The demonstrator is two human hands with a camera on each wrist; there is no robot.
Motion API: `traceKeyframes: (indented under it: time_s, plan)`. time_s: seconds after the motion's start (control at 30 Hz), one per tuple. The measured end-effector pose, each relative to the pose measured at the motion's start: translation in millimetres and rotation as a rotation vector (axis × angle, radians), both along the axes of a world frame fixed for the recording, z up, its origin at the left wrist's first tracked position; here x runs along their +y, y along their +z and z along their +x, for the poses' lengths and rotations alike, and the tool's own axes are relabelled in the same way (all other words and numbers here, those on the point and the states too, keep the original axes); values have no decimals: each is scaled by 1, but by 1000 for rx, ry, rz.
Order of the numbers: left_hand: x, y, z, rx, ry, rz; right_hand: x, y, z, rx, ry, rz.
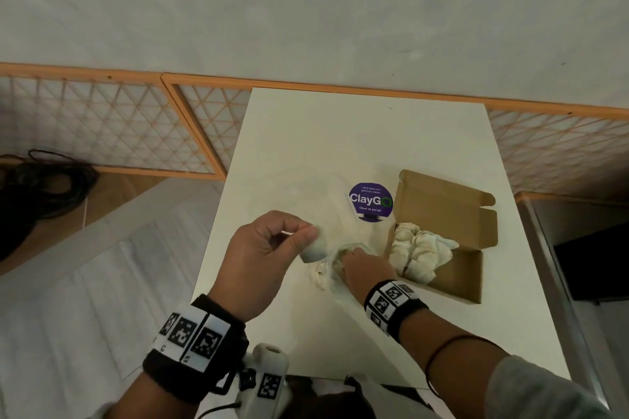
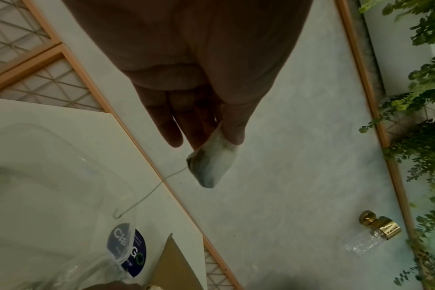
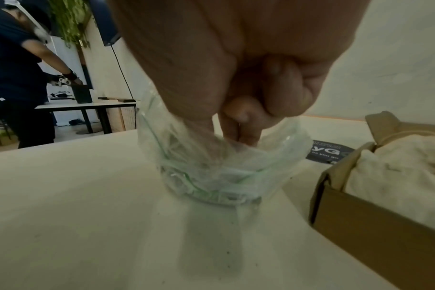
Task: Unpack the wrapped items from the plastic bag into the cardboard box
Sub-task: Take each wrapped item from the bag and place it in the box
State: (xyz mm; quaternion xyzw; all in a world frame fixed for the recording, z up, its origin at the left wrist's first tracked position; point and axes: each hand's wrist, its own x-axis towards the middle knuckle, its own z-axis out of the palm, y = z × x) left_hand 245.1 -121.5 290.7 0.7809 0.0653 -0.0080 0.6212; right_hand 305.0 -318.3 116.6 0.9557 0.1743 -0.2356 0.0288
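Between the two hands, on the white table (image 1: 340,133), stands the clear bag (image 3: 211,172), mouth upward; the right hand (image 1: 366,270) reaches down into it, fingers (image 3: 246,135) curled among the plastic, though whether they grip anything I cannot tell. Raised to the left of the bag, the left hand (image 1: 265,255) pinches one small wrapped item (image 2: 211,162) between thumb and fingertips, its long axis hanging down. Just right of the right hand sits one open box (image 1: 449,282), lid (image 1: 446,201) tilted back, holding crumpled wrapped items (image 1: 418,253); their number is unclear. Beyond the hands lie a round sticker (image 1: 371,201) and bare tabletop up to the far edge.
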Motion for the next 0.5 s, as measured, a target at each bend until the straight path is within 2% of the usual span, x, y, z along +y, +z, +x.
traceKeyframes:
  time_s: [0.1,0.17,0.3,0.5]
  plan:
    - [5,-2,1,28,-17,27,-4,4,-2,-22,20,-8]
    - [6,-2,3,42,-27,32,-10,10,-1,-26,-48,69]
    - [6,-1,8,77,-53,46,-31,36,1,68,-328,453]
    - [-3,-2,17,107,-160,122,-57,117,-9,157,-472,953]
